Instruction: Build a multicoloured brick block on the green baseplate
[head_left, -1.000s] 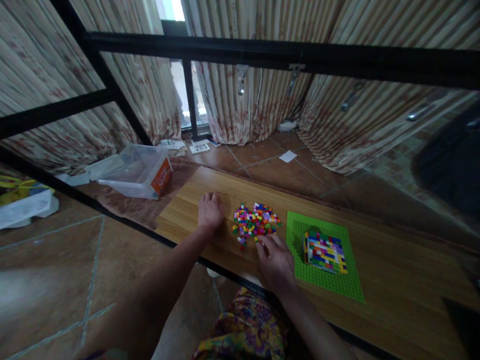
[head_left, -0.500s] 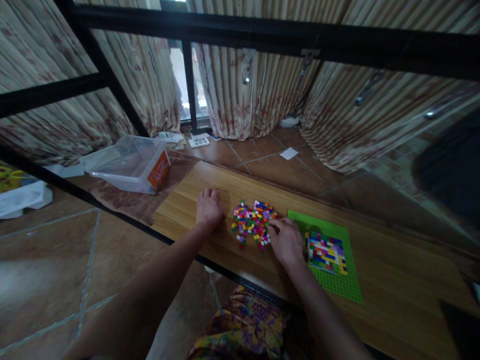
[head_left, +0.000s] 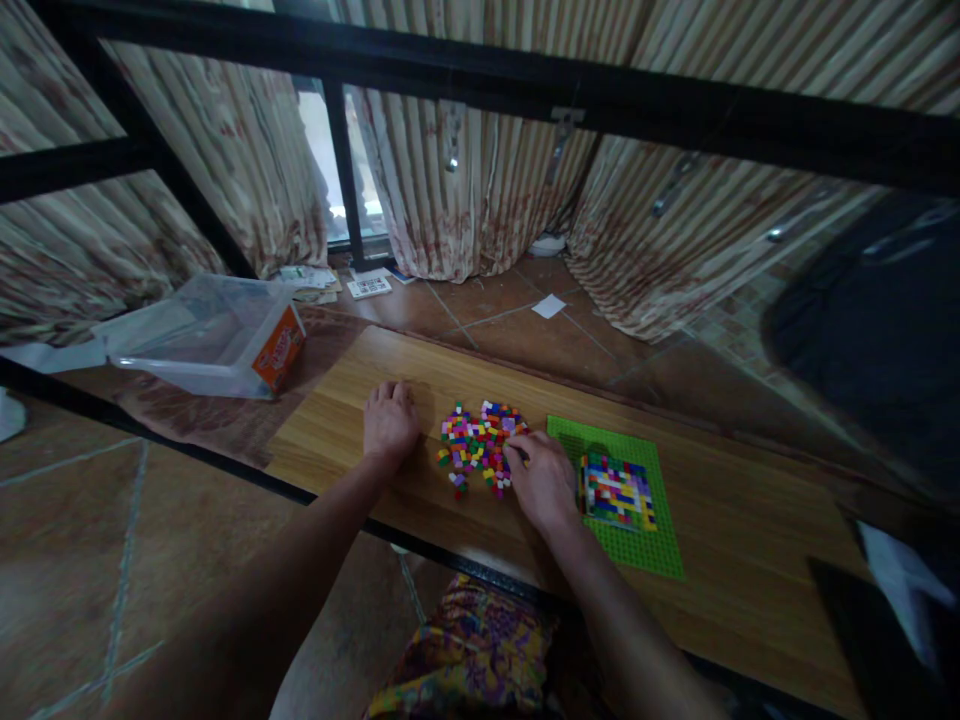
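Observation:
Many small toy bricks (head_left: 476, 438) in mixed colours lie in a loose pile on the wooden tabletop (head_left: 360, 395). At the pile's right edge is my right hand (head_left: 544, 478), thumb and fingers drawn together; whatever is between the fingertips is too small to make out. My left hand (head_left: 391, 420) rests palm down on the wood, left of the pile, fingers stretched out and holding nothing. On the green baseplate (head_left: 649, 550) to the right of my right hand sits a block of bricks (head_left: 621, 492) built in many colours.
A clear plastic box (head_left: 195, 340) with an orange label stands beyond the table's left end. Black metal bars (head_left: 480, 75) cross above the table's far side. Curtains (head_left: 465, 190) hang behind, and papers (head_left: 369, 286) lie on the tiled floor. A dark seat (head_left: 870, 330) is at the right.
The view has swung to the right, so everything sits further left. My right hand stays at the pile's right edge with fingers together, and my left hand still rests on the table.

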